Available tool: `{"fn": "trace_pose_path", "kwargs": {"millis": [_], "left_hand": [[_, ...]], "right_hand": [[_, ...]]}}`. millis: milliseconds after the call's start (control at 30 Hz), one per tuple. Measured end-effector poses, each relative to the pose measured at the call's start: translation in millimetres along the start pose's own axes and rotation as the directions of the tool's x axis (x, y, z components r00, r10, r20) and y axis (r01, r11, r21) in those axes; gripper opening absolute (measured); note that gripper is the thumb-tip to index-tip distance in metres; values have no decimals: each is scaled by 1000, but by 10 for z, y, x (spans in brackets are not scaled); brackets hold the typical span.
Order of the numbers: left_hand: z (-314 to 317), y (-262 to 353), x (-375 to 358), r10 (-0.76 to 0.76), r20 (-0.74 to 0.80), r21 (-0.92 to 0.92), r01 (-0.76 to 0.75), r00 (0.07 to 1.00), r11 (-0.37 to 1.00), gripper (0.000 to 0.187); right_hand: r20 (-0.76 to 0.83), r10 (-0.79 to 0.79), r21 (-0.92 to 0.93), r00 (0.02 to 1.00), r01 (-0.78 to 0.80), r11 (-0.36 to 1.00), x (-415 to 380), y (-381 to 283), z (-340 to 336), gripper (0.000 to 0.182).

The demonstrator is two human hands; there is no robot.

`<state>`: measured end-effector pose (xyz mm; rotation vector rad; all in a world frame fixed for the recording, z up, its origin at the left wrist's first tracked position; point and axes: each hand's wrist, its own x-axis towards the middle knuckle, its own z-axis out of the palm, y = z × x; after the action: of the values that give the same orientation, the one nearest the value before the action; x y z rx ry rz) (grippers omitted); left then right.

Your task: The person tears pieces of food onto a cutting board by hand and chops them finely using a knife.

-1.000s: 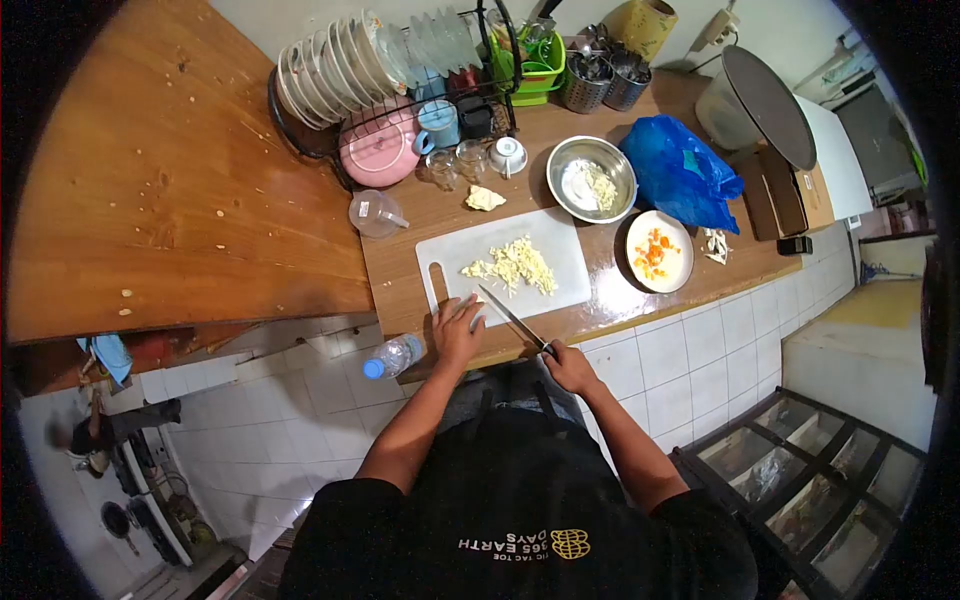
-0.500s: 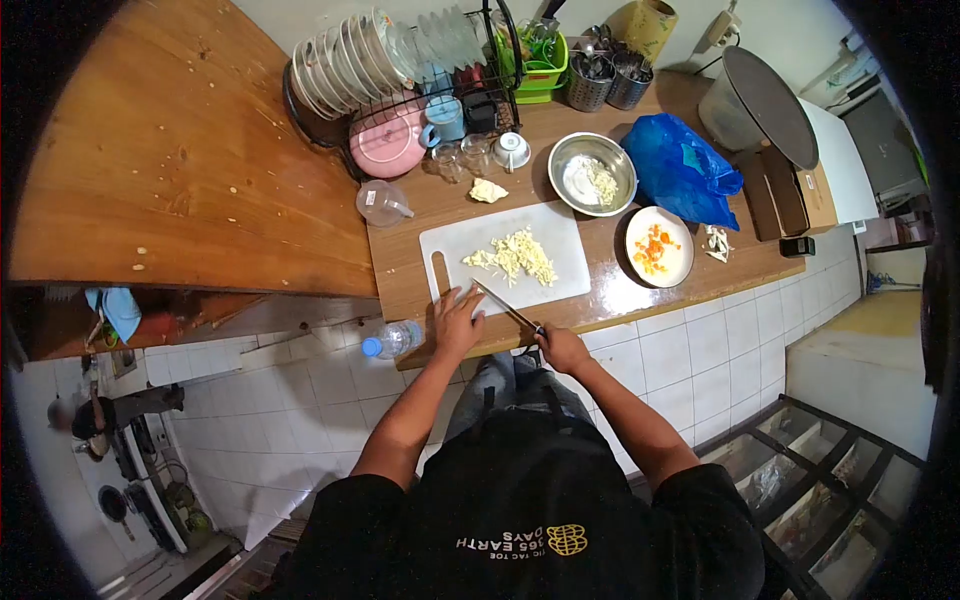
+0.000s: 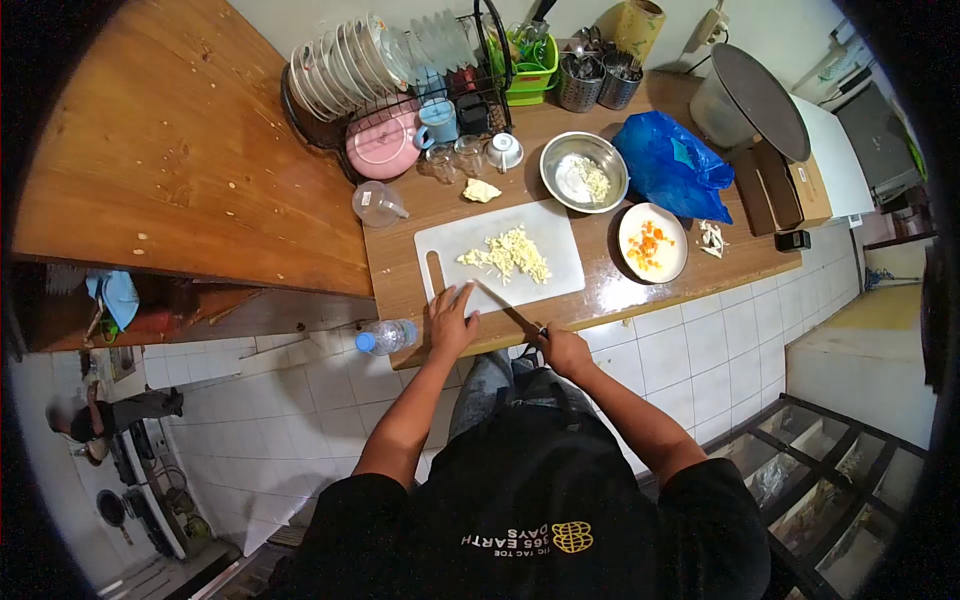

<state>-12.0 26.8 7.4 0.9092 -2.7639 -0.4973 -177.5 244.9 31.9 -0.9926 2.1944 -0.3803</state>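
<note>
My left hand [image 3: 453, 322] rests with its fingers spread on the near left part of a white cutting board [image 3: 555, 225], by the handle slot. In my right hand [image 3: 566, 352] is a knife [image 3: 508, 306], gripped by its handle in front of the counter's near edge. Its blade slants up and left over the board's near edge, with the tip close to my left fingers. A pile of pale yellow chopped pieces [image 3: 512, 255] lies mid-board, just beyond the blade. Behind the board sits a pale, uncut chunk [image 3: 481, 191].
Right of the board stand a metal bowl [image 3: 557, 170] with pale pieces, a plate [image 3: 655, 272] with orange pieces and a blue plastic bag [image 3: 670, 165]. A water bottle [image 3: 388, 338] is beside my left wrist. A dish rack [image 3: 400, 105] stands behind. Far left, another person [image 3: 100, 418] stands near a stove.
The view has shifted slightly, so the counter items appear a little further left. My hands and the knife hold nearly the same pose. The other person's arm has moved.
</note>
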Motion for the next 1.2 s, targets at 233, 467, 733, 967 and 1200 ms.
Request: {"fn": "trace_pose_path", "kwargs": {"millis": [233, 467, 733, 967, 1200], "left_hand": [[101, -133, -54, 62, 30, -82, -59, 998, 995, 60], [55, -106, -47, 52, 79, -63, -47, 996, 997, 53], [37, -130, -28, 51, 75, -75, -46, 996, 996, 53], [14, -17, -53, 14, 59, -63, -10, 998, 998, 60], [220, -2, -136, -60, -49, -189, 50, 997, 981, 68]], "right_hand": [[-38, -73, 34, 997, 74, 997, 39, -69, 9, 34], [13, -107, -17, 994, 107, 994, 157, -79, -91, 35], [63, -216, -180, 974, 224, 958, 447, -42, -266, 32], [44, -186, -262, 982, 191, 946, 478, -107, -231, 31], [15, -123, -33, 992, 123, 992, 229, 46, -132, 32]]}}
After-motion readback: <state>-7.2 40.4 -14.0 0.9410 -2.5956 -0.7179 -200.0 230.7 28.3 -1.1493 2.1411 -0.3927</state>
